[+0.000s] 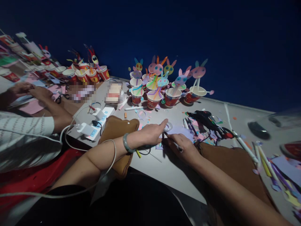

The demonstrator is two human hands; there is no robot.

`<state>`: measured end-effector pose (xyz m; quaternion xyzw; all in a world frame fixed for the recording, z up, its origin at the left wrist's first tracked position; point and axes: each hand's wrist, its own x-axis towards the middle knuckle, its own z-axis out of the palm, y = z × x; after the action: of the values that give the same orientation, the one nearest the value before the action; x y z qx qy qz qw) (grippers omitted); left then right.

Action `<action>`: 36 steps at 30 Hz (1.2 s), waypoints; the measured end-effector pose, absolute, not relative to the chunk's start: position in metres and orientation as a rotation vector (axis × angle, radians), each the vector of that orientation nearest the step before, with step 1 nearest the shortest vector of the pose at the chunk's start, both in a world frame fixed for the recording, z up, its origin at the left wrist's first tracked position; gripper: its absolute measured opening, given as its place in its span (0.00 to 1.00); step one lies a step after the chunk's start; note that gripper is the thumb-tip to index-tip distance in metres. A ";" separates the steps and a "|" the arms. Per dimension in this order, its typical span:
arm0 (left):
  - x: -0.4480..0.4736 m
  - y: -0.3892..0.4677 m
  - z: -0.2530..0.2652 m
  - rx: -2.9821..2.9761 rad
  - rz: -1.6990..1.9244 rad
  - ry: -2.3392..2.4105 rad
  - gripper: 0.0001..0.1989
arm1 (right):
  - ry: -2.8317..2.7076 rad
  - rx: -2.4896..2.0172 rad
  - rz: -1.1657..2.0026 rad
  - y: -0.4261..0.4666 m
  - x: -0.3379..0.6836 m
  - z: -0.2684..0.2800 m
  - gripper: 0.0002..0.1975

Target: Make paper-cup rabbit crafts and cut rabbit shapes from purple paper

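Observation:
My right hand (184, 147) is closed around a pen (178, 147), its tip end pointing toward my left hand. My left hand (152, 133), with a jade-coloured bangle at the wrist, lies low over the table. Its thumb and curled fingers are around the edge of a clear round disc (167, 126); the fingertips are partly hidden. Under and beside both hands is light purple paper (181, 131). A thin stick (154, 156) lies in front of my left hand. Beyond my hands, small paper scraps (142, 116) are scattered over the table.
Paper cups (154, 102) with paper animal figures stand at the back. A power strip (100, 124) and brown cushion (117, 128) are at left, a black glue gun (207, 121) and another brown cushion (232, 166) at right. A co-worker's hands (30, 89) are far left, near scissors (62, 97).

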<state>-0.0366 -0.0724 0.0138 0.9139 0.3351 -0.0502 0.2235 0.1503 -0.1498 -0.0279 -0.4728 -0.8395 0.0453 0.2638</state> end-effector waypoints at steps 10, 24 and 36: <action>-0.036 -0.074 0.013 2.579 -0.148 0.920 0.41 | -1.894 -1.565 0.472 -0.152 0.170 -0.025 0.08; -0.035 -0.073 0.013 2.592 -0.171 0.866 0.33 | -1.539 -1.679 0.616 -0.117 0.187 -0.019 0.10; -0.035 -0.074 -0.001 2.689 -0.077 0.755 0.19 | -1.761 -1.757 0.586 -0.067 0.186 -0.008 0.19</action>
<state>-0.0350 -0.0740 -0.0013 0.9479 0.2661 -0.0270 0.1732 0.1863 -0.0669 -0.0080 -0.6581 -0.6598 0.2195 0.2887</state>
